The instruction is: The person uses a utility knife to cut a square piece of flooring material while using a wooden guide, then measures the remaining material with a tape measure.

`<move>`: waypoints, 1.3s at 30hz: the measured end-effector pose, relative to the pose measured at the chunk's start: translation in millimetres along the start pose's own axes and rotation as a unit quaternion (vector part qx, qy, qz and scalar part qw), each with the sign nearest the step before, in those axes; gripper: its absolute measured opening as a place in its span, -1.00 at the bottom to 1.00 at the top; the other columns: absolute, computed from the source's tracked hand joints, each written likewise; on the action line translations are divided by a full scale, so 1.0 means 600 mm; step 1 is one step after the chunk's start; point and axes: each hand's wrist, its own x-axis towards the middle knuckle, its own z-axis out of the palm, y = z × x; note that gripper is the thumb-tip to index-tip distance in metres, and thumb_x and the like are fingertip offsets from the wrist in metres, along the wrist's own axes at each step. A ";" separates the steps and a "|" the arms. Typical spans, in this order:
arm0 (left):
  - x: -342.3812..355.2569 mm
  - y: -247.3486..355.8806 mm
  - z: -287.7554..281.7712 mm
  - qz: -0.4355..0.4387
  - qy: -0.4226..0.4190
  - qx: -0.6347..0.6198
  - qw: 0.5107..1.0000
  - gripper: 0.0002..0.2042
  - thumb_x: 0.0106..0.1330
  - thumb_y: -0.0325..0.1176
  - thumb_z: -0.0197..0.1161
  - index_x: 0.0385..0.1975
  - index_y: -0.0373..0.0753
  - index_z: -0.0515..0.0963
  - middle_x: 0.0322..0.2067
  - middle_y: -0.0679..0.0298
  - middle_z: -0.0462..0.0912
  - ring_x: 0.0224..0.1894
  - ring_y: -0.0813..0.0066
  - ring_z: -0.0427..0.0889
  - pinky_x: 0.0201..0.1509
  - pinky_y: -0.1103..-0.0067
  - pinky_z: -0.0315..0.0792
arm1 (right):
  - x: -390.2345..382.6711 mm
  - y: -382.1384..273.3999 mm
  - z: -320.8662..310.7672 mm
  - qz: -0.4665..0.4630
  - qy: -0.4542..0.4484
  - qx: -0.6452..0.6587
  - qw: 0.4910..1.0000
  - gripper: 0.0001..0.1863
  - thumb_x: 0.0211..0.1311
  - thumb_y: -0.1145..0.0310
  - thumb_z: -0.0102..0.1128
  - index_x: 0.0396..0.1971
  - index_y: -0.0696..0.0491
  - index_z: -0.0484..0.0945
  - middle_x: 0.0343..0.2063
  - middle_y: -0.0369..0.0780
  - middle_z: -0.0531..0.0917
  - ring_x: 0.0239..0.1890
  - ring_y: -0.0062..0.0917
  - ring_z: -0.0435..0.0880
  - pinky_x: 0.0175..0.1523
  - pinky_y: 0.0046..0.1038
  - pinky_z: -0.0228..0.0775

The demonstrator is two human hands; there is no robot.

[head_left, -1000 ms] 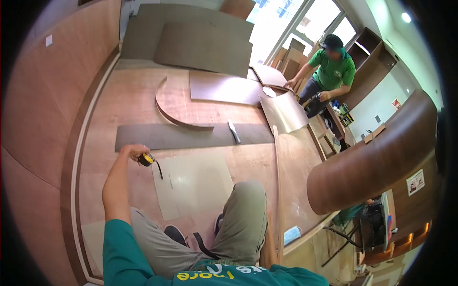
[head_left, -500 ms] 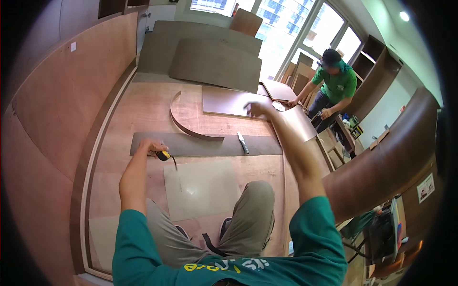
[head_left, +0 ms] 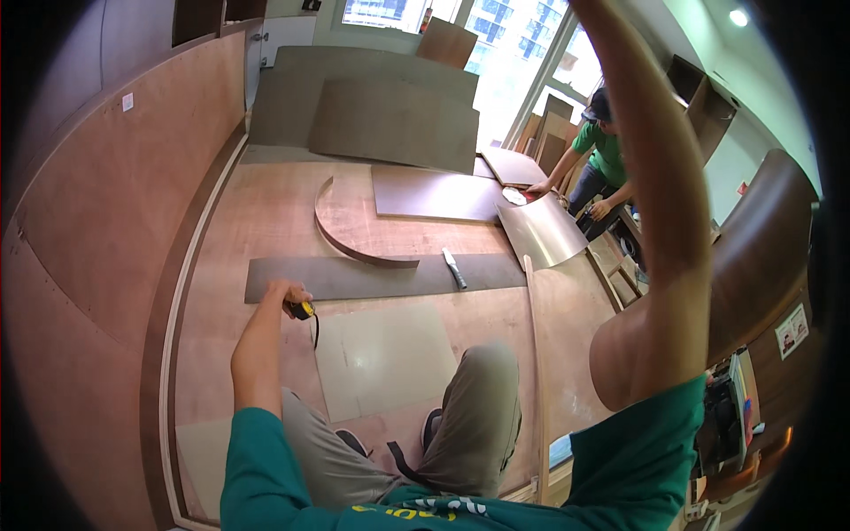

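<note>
My left hand is closed around a small yellow-and-black tape measure. A dark strap hangs from the tape measure. The hand hovers over the left end of a long grey-brown strip of board. My right forearm rises to the upper edge, and the hand lies beyond the picture. On the board strip lies a flat tool with a pale blade and dark handle. A thin curved strip arches across the board's upper edge. Nearer to me is a pale rectangular sheet.
Large grey-brown panels lean at the far side. A shiny sheet and a flat panel lie at the right. A co-worker in a green shirt bends there. A curved brown panel stands at right; a plywood wall runs along the left.
My right arm has swung up and to the right, taking its hand out of view. My left hand still holds the tape measure; the view has shifted slightly.
</note>
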 end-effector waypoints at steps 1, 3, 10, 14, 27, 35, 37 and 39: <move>0.006 -0.003 -0.002 0.013 -0.004 0.004 1.000 -0.58 0.31 -0.04 0.05 -0.21 -0.35 0.53 -0.33 0.08 0.65 -0.45 0.32 0.70 -0.39 0.51 0.64 | -0.022 -0.044 0.010 -0.002 -0.052 0.007 0.999 -0.73 0.10 0.40 0.04 -0.15 0.02 0.51 -0.20 -0.11 0.60 -0.25 -0.28 0.62 -0.16 -0.28 0.47; 0.027 0.011 -0.005 0.036 -0.017 0.025 0.999 -0.57 0.29 -0.01 0.07 -0.20 -0.33 0.52 -0.32 0.10 0.66 -0.45 0.33 0.70 -0.38 0.49 0.63 | -0.089 -0.141 0.021 -0.016 -0.177 0.011 0.984 -0.75 0.12 0.35 0.08 -0.17 -0.01 0.52 -0.24 -0.13 0.60 -0.27 -0.30 0.61 -0.24 -0.29 0.48; 0.041 -0.058 -0.006 0.014 0.007 0.043 0.999 -0.56 0.27 0.01 0.12 -0.10 -0.26 0.45 -0.33 0.16 0.65 -0.44 0.41 0.68 -0.39 0.55 0.60 | -0.530 -0.400 0.134 0.024 -0.441 0.223 0.869 -0.77 -0.05 0.42 0.11 -0.31 -0.03 0.59 -0.40 -0.17 0.62 -0.37 -0.26 0.62 -0.16 -0.24 0.46; -0.002 -0.028 -0.017 0.014 0.035 0.072 0.997 -0.58 0.26 -0.01 0.13 -0.14 -0.27 0.50 -0.35 0.19 0.64 -0.41 0.43 0.68 -0.36 0.58 0.60 | -0.812 -0.376 0.147 0.115 -0.688 0.225 0.680 -0.66 -0.02 0.42 0.04 -0.16 -0.04 0.56 -0.28 -0.10 0.65 -0.25 -0.26 0.65 -0.15 -0.24 0.48; 0.058 -0.035 0.004 -0.056 -0.045 0.144 0.987 -0.58 0.21 -0.01 0.12 -0.22 -0.30 0.56 -0.35 0.13 0.66 -0.45 0.34 0.67 -0.37 0.45 0.57 | -1.021 -0.353 0.132 0.205 -0.779 0.249 0.537 -0.58 0.02 0.40 0.00 -0.03 -0.09 0.52 -0.12 -0.17 0.63 -0.02 -0.27 0.57 0.02 -0.25 0.44; 0.056 0.118 0.021 0.069 0.028 0.220 0.973 -0.59 0.23 -0.02 0.08 -0.21 -0.28 0.59 -0.39 0.11 0.67 -0.48 0.32 0.69 -0.37 0.42 0.57 | -1.032 -0.374 0.104 0.142 -0.846 0.253 0.448 -0.58 0.05 0.39 -0.02 -0.01 -0.09 0.51 -0.16 -0.16 0.64 -0.03 -0.29 0.58 0.03 -0.30 0.42; 0.046 0.139 0.023 0.098 0.035 0.234 0.967 -0.59 0.23 -0.02 0.08 -0.21 -0.26 0.59 -0.40 0.13 0.68 -0.47 0.32 0.68 -0.36 0.42 0.57 | -1.045 -0.368 0.098 0.132 -0.853 0.242 0.444 -0.58 0.05 0.40 -0.02 -0.02 -0.10 0.52 -0.16 -0.16 0.64 -0.03 -0.29 0.58 0.03 -0.31 0.42; 0.032 0.153 0.025 0.103 0.032 0.254 0.961 -0.59 0.22 -0.01 0.08 -0.19 -0.24 0.59 -0.39 0.14 0.68 -0.44 0.32 0.68 -0.33 0.41 0.57 | -1.050 -0.366 0.092 0.112 -0.865 0.241 0.425 -0.56 0.07 0.43 -0.05 0.02 -0.08 0.47 -0.18 -0.12 0.64 -0.08 -0.24 0.59 0.00 -0.26 0.40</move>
